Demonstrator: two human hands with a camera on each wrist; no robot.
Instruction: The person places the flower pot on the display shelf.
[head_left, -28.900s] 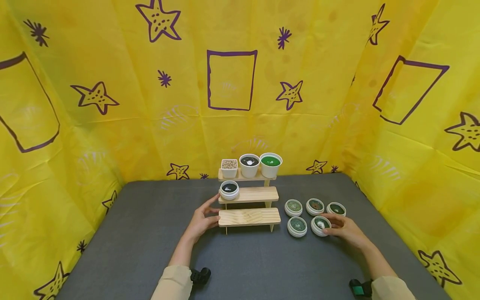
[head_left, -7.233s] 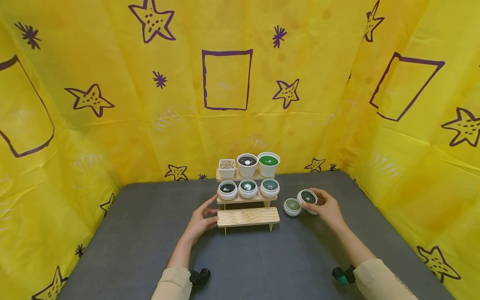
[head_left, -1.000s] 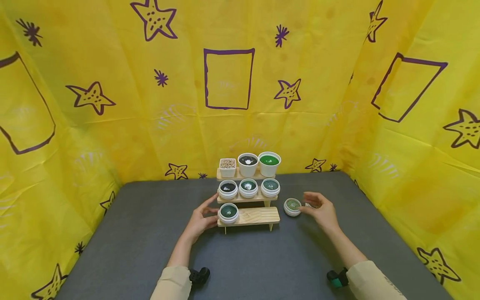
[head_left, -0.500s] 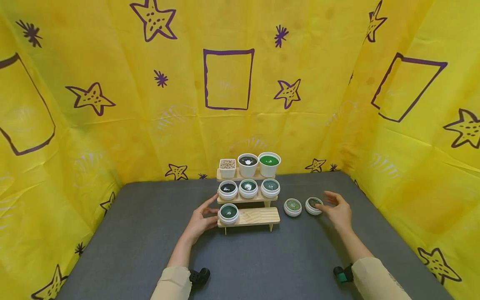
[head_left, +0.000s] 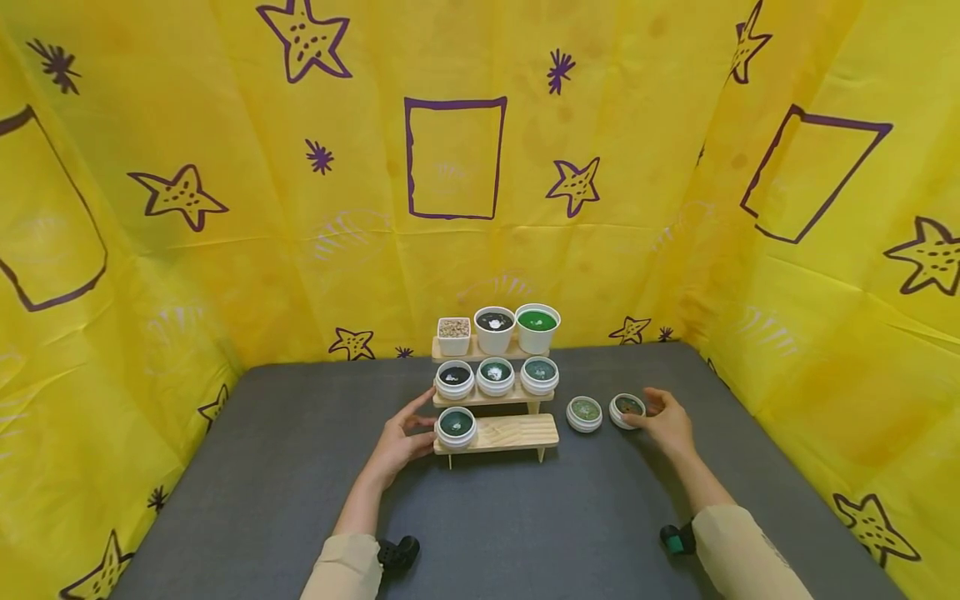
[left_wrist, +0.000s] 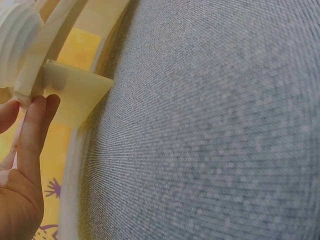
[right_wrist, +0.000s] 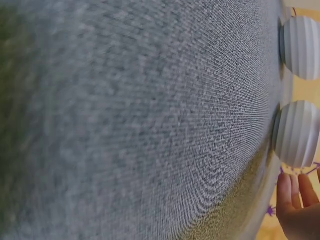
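My left hand (head_left: 401, 446) holds the left end of a three-step wooden stand (head_left: 517, 432). In the left wrist view its thumb and fingers pinch the corner of the lowest board (left_wrist: 31, 75). My right hand (head_left: 671, 427) is at the right side of a small white ribbed pot (head_left: 626, 410) with a brownish-green filling. In the right wrist view the fingertips (right_wrist: 306, 182) lie just beside that pot (right_wrist: 297, 134), not wrapped round it. A second white pot, light green inside (head_left: 583, 414), sits between it and the stand. One dark green pot (head_left: 456, 427) stands at the lowest step's left end.
Three ribbed pots, including a black-filled one (head_left: 454, 378), line the middle step. The top step bears a square cup of grains (head_left: 453, 335), a dark-filled cup (head_left: 495, 329) and a green-filled cup (head_left: 537, 327). Yellow patterned cloth (head_left: 285, 275) surrounds the grey table (head_left: 315, 433).
Over the longer span, several pots have gone from the table onto the middle and lowest steps. Lately my right hand moved right, off the light green pot's side, to the brownish-green one. The left hand stays.
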